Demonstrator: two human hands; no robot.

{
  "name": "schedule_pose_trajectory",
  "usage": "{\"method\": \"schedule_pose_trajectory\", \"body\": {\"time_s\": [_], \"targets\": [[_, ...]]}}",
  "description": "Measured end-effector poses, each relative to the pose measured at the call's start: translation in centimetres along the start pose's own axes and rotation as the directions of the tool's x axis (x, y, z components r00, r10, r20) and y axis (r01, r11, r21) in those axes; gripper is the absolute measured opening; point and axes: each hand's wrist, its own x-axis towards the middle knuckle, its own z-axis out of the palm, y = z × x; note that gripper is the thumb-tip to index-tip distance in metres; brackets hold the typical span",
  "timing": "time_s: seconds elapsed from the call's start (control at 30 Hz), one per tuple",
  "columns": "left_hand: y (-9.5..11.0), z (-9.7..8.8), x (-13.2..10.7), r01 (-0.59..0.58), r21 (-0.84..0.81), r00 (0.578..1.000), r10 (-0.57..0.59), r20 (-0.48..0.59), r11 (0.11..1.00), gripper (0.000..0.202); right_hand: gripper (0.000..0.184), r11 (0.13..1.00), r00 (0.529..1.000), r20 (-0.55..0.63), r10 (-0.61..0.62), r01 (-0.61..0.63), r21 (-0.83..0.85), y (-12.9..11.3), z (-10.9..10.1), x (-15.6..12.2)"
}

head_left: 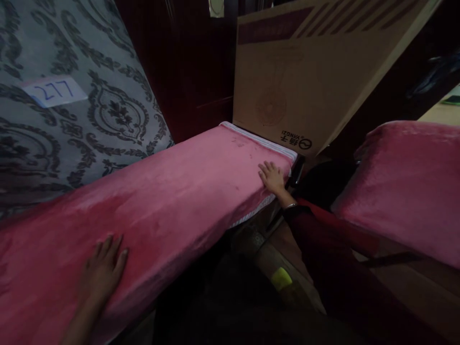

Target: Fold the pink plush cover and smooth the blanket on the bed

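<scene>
A long pink plush blanket (172, 201) lies folded over a narrow surface that runs from lower left to centre. My left hand (104, 266) rests flat on its near end, fingers stretched out. My right hand (272, 177), in a dark red sleeve with a bracelet at the wrist, lies flat on the far end by a white striped edge (262, 141), fingers spread. Neither hand holds anything.
A grey patterned mattress (72, 96) with a "277" label (53, 91) leans at left. A large cardboard box (316, 72) stands behind the blanket's far end. Another pink blanket (402, 182) lies at right. Dark wooden furniture (194, 72) fills the back.
</scene>
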Motion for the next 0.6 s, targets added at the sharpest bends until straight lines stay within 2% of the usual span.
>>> {"method": "schedule_pose_trajectory", "body": {"time_s": [0.13,0.2,0.23,0.3,0.37,0.43,0.5,0.6], "targets": [[1.1,-0.7,0.0,0.063,0.039,0.997,-0.065,0.038,0.997,0.072,0.056,0.981,0.981,-0.023,0.191,-0.191,-0.012,1.6,-1.5,-0.6],[1.7,-1.1,-0.1,0.084,0.055,0.995,-0.087,0.053,0.995,0.072,0.056,0.98,0.98,-0.042,0.196,-0.197,-0.012,0.8,-2.0,-0.8],[2.0,-1.2,-0.1,0.088,0.062,0.994,-0.091,0.062,0.994,0.071,0.056,0.988,0.987,-0.046,0.151,-0.151,-0.008,-0.2,-2.1,-1.1],[2.4,-1.4,-0.1,0.085,0.075,0.993,-0.091,0.074,0.993,0.069,0.057,0.999,0.999,-0.024,-0.039,0.039,0.012,-2.9,-1.6,-2.1],[2.7,-1.5,-0.1,0.082,0.09,0.993,-0.089,0.081,0.993,0.067,0.057,0.967,0.967,0.038,-0.254,0.252,0.046,-5.5,-0.8,-3.5],[3.0,-1.7,-0.1,0.093,0.116,0.99,-0.105,0.097,0.989,0.065,0.056,0.924,0.919,0.1,-0.382,0.378,0.059,-7.0,-0.3,-4.8],[3.3,-2.0,-0.3,0.108,0.148,0.985,-0.126,0.121,0.983,0.063,0.056,0.929,0.919,0.137,-0.369,0.369,0.024,-7.1,-0.2,-5.5],[4.1,-2.5,-0.7,0.098,0.182,0.98,-0.127,0.153,0.978,0.063,0.057,0.979,0.974,0.132,-0.185,0.194,-0.057,-6.0,-0.7,-5.3]]}}
